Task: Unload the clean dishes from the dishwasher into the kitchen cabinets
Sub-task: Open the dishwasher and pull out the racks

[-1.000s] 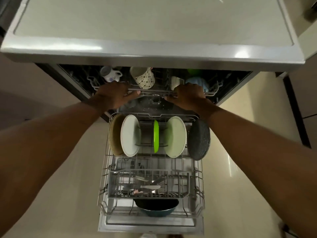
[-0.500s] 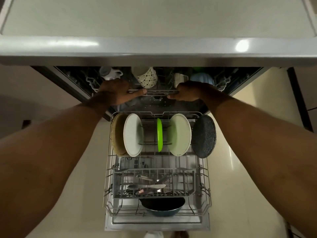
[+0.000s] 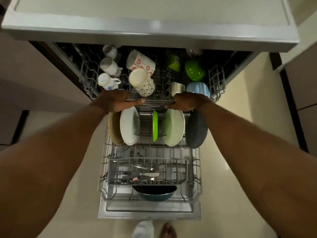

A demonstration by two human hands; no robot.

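We see the top rack (image 3: pixel 89 73) pulled partway out — cups (image 3: pixel 109 66) lie tipped on its left, two big mugs (image 3: pixel 141 73) sit in the middle, and green bowls (image 3: pixel 194 70) and a blue one (image 3: pixel 199 88) sit on the right. In the bottom rack (image 3: pixel 106 169) plates (image 3: pixel 129 125) stand on edge — behind them lie spoons (image 3: pixel 145 172) and a dark pan (image 3: pixel 155 193).

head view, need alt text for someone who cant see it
Both hands, left hand and right hand, grip the front rail of the upper rack, which holds mugs and bowls. Below it, the lower rack holds upright plates, cutlery and a dark pan.
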